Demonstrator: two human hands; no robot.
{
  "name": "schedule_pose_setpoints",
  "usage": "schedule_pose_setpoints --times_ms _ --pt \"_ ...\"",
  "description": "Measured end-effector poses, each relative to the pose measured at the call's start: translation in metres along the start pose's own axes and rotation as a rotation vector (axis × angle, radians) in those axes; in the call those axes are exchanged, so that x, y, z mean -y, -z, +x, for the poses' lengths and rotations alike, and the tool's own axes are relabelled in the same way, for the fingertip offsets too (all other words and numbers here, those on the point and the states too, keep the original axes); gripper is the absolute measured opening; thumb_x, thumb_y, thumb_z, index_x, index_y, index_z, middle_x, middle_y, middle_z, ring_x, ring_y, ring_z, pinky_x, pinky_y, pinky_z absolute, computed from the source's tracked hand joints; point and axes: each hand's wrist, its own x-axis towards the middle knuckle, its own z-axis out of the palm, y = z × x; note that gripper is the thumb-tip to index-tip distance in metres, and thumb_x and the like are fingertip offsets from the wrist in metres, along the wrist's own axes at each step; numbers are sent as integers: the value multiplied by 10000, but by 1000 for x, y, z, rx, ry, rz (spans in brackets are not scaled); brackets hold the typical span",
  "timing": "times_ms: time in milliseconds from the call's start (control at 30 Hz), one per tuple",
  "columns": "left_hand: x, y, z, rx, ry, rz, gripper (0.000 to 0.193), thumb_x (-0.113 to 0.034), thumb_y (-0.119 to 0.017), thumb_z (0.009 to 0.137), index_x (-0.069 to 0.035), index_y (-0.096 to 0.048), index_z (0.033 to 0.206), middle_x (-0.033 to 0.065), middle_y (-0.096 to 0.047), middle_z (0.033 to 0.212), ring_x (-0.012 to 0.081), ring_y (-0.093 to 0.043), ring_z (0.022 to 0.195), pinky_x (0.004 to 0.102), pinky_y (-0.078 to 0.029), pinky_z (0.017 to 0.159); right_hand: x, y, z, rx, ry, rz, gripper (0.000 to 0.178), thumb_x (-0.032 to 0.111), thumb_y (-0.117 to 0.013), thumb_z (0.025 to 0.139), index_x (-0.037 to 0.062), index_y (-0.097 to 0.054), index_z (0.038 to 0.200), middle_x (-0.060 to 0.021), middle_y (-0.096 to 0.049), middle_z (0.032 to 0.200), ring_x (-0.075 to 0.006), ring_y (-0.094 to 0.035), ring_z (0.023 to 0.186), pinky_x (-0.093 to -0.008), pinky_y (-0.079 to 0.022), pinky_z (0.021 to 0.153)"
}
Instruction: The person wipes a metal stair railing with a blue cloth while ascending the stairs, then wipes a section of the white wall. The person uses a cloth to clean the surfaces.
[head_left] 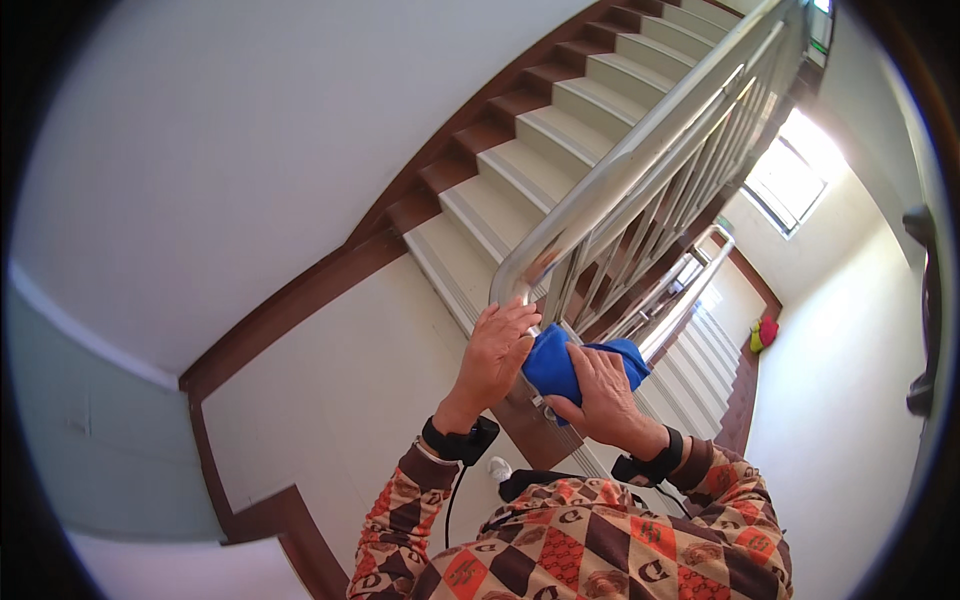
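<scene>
- Fingers of right hand (603, 402), slightly parted, lie over cloth (550, 366); grip unclear.
- Left hand (490, 362) fingers extend loosely onto rail (590, 203) at its bend.
- Cloth covers rail under right fingers, beside left thumb.

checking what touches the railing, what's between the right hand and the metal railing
In the head view, a blue cloth lies between the right hand and the metal railing.

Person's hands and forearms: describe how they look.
The left hand and right hand are ungloved. The long sleeves carry a diamond pattern in orange-red, tan and dark brown, ending in brown cuffs. Each wrist wears a black strap with a boxy black module and a thin black cable.
</scene>
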Motion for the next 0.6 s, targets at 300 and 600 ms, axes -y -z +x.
schedule_pose_setpoints --times_ms 300,600 --pt "51 3 50 216 6 -515 386 -222 -400 1105 16 -689 1200 134 -692 1264 320 -557 1322 421 -425 1103 11 -24 40 16 -305 1 800 428 -702 881 -103 -431 1415 -292 -573 1296 -436 -555 1198 -493 -426 1041" --pt "73 -10 71 456 -232 -640 398 -280 -434 1093 -17 -706 1216 123 -693 1292 335 -530 1370 489 -282 1203 43 -46 39 -182 -539 -207 761 421 -731 868 -96 -476 1366 -272 -586 1315 -421 -585 1195 -489 -428 1031"
